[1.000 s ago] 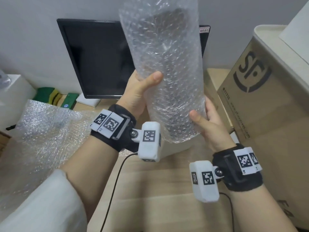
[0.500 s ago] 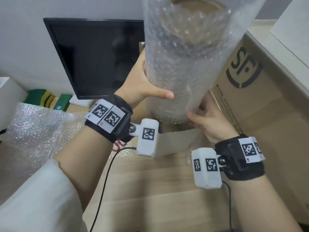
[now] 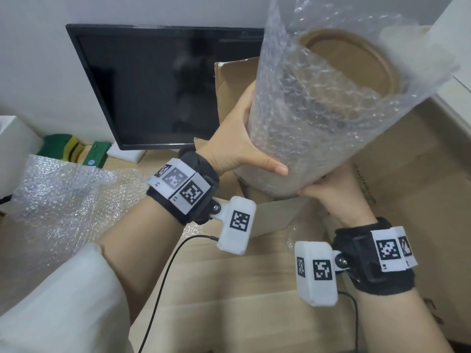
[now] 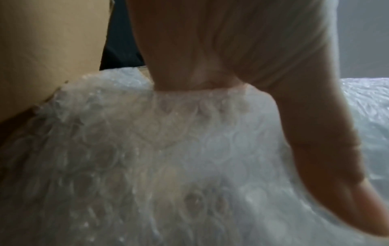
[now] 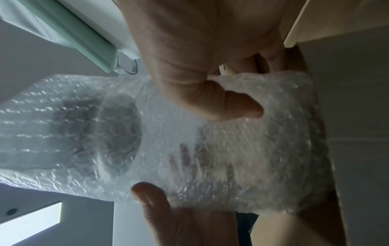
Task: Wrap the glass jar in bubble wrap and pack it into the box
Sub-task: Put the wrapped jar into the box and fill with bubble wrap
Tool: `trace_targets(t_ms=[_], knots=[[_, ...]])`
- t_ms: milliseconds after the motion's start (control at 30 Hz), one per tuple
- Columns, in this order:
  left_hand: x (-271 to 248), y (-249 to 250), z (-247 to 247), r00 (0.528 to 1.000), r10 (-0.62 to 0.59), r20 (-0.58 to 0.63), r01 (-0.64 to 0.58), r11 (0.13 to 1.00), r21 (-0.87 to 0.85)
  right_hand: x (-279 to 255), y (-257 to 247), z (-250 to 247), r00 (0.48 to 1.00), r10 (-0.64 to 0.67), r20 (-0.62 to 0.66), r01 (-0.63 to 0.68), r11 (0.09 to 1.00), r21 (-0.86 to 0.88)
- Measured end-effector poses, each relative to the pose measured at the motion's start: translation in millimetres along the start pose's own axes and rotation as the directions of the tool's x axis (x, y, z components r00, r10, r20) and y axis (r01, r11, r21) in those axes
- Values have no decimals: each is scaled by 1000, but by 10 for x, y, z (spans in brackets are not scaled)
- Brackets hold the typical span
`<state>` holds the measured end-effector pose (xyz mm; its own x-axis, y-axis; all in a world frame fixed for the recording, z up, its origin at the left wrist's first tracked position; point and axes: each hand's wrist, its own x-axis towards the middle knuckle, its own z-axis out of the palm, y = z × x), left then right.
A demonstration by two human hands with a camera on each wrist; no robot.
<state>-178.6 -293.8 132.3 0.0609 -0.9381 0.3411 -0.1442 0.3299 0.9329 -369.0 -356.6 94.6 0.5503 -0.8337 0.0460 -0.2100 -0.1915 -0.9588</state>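
Observation:
The glass jar (image 3: 318, 128) is rolled in bubble wrap and tilted with its top to the right. Its brown lid (image 3: 351, 62) shows through the wrap's open end. My left hand (image 3: 237, 149) grips the jar's lower left side, thumb across the front. My right hand (image 3: 331, 192) holds the jar's bottom end from below. The open cardboard box (image 3: 275, 217) sits right under the jar, one flap standing behind. In the left wrist view my thumb (image 4: 315, 133) presses the wrap (image 4: 168, 166). The right wrist view shows the wrapped jar (image 5: 189, 141) lying between both hands.
A dark monitor (image 3: 153, 85) stands behind the box. A loose sheet of bubble wrap (image 3: 63, 200) lies at the left on the wooden table (image 3: 229, 301). A large printed carton (image 3: 420, 200) fills the right side. A black cable (image 3: 163, 289) crosses the table.
The jar was upright and high; it has tipped with its top to the right and come down over the open box. My right hand has slid under its bottom.

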Motion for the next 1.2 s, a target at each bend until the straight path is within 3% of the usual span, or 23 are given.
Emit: trace_targets(t_ms=[133,367,500,633,733,800,1000,1200], knots=[[24,-74,-10,1000,-14,22,14,999,-34,-4,-40,4,1000,-28,14,29,997,-70],[-119,-317,-91,981,-189,48,193,976,-104,7,-50,121,995,71,70,-53,969,-243],[-170,-399,-139,962,-267,58,272,955,-118,67,-19,73,979,173,111,-113,905,-410],[-150,-405,-150,942,-326,78,332,939,-86,69,-58,50,980,163,110,-86,858,-507],[-153,-426,-146,942,-332,45,335,939,-79,32,-138,-62,966,150,209,-88,956,-281],[-139,-425,-119,940,-339,29,340,938,-66,30,-225,-123,976,133,175,-101,979,-178],[-65,-383,-41,947,-316,64,318,947,-41,87,-368,-176,999,13,-49,-33,904,-427],[-69,-388,-38,947,-312,74,315,948,-34,187,-484,-224,1000,-7,17,10,979,-202]])
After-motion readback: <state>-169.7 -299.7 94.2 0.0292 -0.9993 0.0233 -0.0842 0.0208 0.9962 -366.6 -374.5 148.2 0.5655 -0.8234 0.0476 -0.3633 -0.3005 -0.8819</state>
